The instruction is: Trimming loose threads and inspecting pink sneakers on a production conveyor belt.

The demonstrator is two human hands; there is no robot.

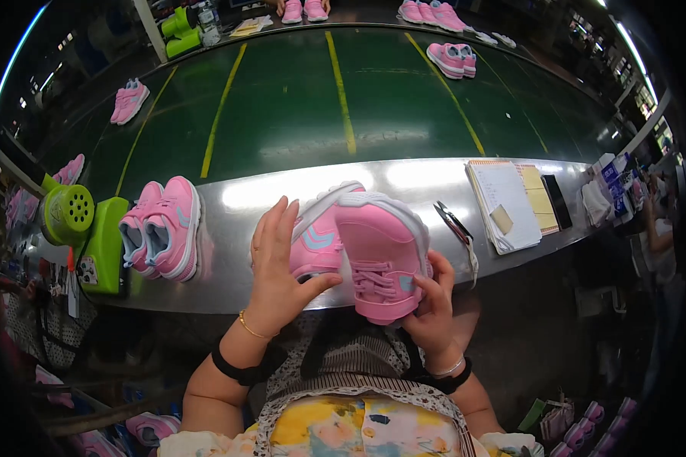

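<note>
Two pink sneakers are in front of me at the bench's near edge. My right hand [432, 308] is closed on the heel end of the right-hand sneaker [377, 244], thumb against its side near the strap. That sneaker is tilted, its toe pointing away and its laces toward me. The left-hand sneaker [316, 238], with a light blue side mark, leans on its side, partly behind the first. Beside it my left hand [276, 255] is open, fingers stretched up and thumb spread toward the shoe. Whether those fingers touch it I cannot tell.
A finished-looking pair of pink sneakers [164, 228] stands left, beside a green blower-like machine [99, 244]. Thread snips [453, 222], a notebook [503, 206] and a dark phone-like slab [556, 202] lie right. Beyond runs a green conveyor belt [282, 107] carrying more sneakers [451, 61]. A co-worker's hands [303, 11] hold shoes opposite.
</note>
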